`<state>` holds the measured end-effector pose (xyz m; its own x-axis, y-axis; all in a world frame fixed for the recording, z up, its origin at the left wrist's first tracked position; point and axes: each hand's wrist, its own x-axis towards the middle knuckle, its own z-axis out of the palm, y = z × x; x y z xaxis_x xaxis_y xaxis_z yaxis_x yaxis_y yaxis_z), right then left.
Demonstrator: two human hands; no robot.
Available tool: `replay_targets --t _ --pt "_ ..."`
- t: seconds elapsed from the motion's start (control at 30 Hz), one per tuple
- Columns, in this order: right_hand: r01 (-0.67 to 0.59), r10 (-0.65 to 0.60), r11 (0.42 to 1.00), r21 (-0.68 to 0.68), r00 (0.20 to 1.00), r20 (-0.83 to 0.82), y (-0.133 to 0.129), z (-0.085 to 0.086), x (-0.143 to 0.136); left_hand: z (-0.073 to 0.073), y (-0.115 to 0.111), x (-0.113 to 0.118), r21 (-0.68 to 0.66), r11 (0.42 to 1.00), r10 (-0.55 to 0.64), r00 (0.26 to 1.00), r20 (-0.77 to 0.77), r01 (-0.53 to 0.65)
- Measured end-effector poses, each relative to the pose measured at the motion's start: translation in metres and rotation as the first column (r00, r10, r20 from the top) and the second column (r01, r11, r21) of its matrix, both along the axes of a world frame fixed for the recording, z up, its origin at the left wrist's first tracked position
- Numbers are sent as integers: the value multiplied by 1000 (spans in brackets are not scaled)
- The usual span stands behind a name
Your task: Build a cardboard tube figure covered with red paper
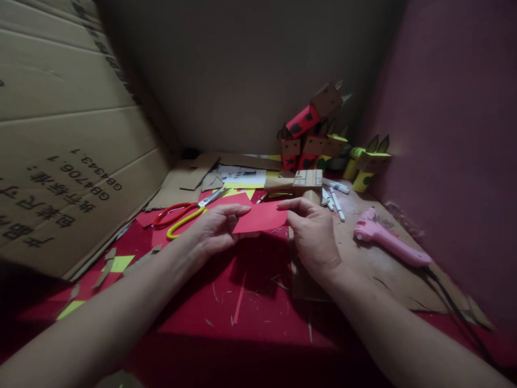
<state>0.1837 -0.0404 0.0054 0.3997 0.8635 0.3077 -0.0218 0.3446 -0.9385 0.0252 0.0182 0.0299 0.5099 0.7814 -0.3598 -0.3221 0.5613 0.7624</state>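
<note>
Between both hands, above the red tabletop, a rectangular piece of red paper (262,219) is held nearly flat. My left hand (218,229) pinches its left edge, thumb on top and fingers underneath. At the right edge, my right hand (313,231) grips the paper between thumb and fingers. Scissors (183,213) with one red and one yellow handle lie just beyond my left hand, on more red paper (161,235). Behind my right hand sits a small cardboard piece (308,179) with printed lines.
Cardboard-and-paper animal figures (311,146) stand at the back right, some stacked. A pink glue gun (390,240) with a black cord lies on a cardboard sheet (359,285) at right, near white markers (336,203). A big cardboard panel (81,134) walls the left side. Paper scraps litter the table.
</note>
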Motion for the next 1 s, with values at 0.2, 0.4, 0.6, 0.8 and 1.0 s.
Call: replay_targets --t 0.2,0.4,0.6,0.8,1.0 --pt "-49 17 995 -82 937 -350 7 6 6 1 -1 -4 240 970 -61 997 46 48" --pt "-18 -21 994 -104 932 -362 6 7 10 0 -12 -2 445 895 -25 995 94 -20" --pt "5 -48 993 -114 926 -375 4 10 9 1 -16 -1 512 859 -61 993 105 -1" --pt "-8 -49 989 -149 924 -379 1 13 5 2 -17 0 523 852 3 1000 12 -8" --pt "-11 -34 991 -134 943 -331 -1 10 5 0 -16 2 524 851 59 997 -42 -28"
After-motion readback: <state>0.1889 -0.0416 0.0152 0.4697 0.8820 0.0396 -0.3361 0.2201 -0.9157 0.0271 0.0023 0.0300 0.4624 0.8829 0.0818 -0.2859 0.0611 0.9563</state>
